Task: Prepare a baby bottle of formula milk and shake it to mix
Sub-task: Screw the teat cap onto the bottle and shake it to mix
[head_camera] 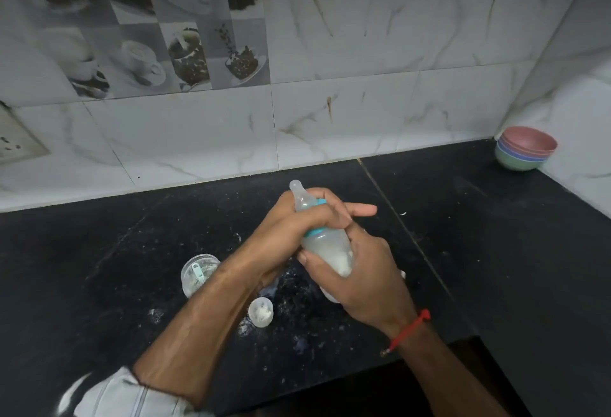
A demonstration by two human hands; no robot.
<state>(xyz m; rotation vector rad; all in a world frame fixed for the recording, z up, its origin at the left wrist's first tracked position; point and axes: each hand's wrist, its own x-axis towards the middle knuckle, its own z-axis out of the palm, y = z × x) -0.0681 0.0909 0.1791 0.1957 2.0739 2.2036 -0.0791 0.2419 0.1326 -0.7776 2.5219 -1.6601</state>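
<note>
baby bottle (pixel 325 244) tilted, gripped between left hand (pixel 291 228) and right hand (pixel 367 271).

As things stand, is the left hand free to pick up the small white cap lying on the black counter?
Probably not yet. The left hand is wrapped round the teal collar and teat of the clear baby bottle, which the right hand also grips. The small white cap lies unobstructed under the left forearm.

Black countertop (pixel 496 234), teal-collared bottle (pixel 325 244)

left arm: pale grey rolled sleeve (pixel 109 396) | right wrist: red thread bracelet (pixel 410 329) | forearms bare
</note>
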